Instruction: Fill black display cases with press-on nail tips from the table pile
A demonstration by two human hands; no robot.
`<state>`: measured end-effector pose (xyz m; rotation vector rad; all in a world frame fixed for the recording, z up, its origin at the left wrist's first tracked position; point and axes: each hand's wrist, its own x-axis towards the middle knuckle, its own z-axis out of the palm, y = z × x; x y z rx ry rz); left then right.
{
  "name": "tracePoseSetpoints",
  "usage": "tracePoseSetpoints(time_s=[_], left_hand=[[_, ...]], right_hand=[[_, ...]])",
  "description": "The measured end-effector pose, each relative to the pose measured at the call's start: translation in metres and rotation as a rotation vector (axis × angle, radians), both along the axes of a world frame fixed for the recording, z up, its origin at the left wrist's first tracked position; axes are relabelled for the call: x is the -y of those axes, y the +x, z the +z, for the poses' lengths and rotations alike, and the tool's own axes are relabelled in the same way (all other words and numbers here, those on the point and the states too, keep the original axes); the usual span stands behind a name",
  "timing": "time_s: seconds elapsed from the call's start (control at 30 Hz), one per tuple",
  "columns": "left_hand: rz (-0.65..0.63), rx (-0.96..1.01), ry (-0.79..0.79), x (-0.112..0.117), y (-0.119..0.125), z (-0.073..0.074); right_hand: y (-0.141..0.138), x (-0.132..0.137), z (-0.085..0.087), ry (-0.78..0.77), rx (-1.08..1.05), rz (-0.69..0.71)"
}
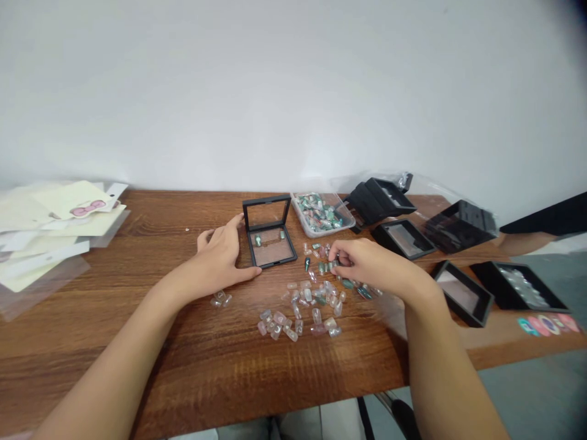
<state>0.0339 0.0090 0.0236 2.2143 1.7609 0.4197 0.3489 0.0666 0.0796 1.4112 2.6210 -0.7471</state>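
Observation:
An open black case (271, 255) with a windowed lid stands on the wooden table. Two green press-on nails (258, 241) lie inside it toward the back. My left hand (220, 250) spans the case's left side, thumb at the front corner and forefinger at the back, holding it. To the right, my right hand (360, 260) has its fingertips pinched together on a press-on nail (334, 265), partly hidden by the fingers. Around and in front of it lie many loose press-on nails (306, 296), clear, pink and green.
Behind the case sits a clear plastic tub (316, 231) full of nails. Several black boxes (403, 238) and clear wrapping occupy the right side. Paper cards and clear sleeves (50, 226) are piled at left. Round stickers (548, 325) lie near the right edge.

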Motion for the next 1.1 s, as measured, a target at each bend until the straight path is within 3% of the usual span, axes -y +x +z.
tracePoseSetpoints(time_s=[0.57,0.83,1.1], left_hand=[[0.011,0.002,-0.023,0.001,0.003,0.006],[0.012,0.001,-0.028,0.001,0.003,0.005],[0.024,-0.006,-0.017,0.0,0.003,0.003]], right_hand=[[0.0,0.0,0.001,0.05,-0.065,0.075],[0.006,-0.002,0.001,-0.047,-0.072,0.055],[0.005,0.005,0.013,-0.178,-0.393,0.046]])
